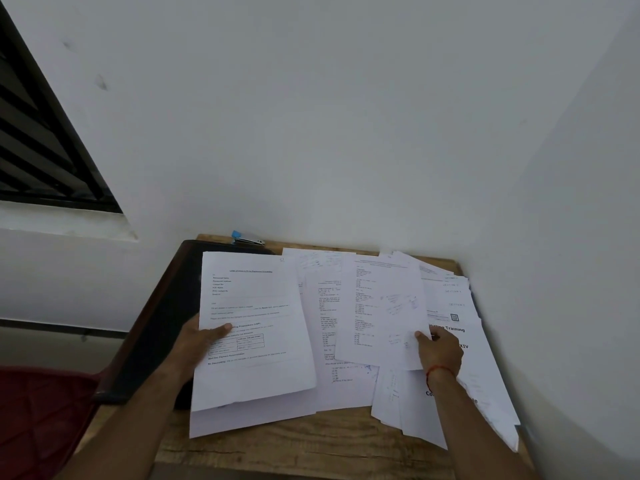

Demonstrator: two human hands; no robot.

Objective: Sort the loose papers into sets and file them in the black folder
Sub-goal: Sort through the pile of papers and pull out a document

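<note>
A small brown wooden table (311,441) stands in the corner between 2 white walls. Many loose white printed papers (329,341) lie spread over it and overlap each other. At the left side of the table lies the flat black folder (162,323); its right part is hidden under a set of white printed sheets (252,306). The left hand (197,341) grips this set at its left edge, with the thumb pressed on the top page; the other fingers are under the sheets and cannot be seen. The near edge of the set hangs a little above another white sheet below it. The right hand (438,351) pinches the lower right part of 1 white sheet with printed lines and handwriting (394,306), thumb on top, and this sheet lies over the middle of the spread papers. A thin red thread (439,370) goes around the right wrist. Just beside this hand, a page with a bold black heading (450,329) is partly covered. At the far edge of the table, just behind the folder, lies a small stapler with a blue end and silver body (246,239). A dark red chair (41,410) stands near the table's left side, and a dark-framed window (41,140) is in the left wall.
</note>
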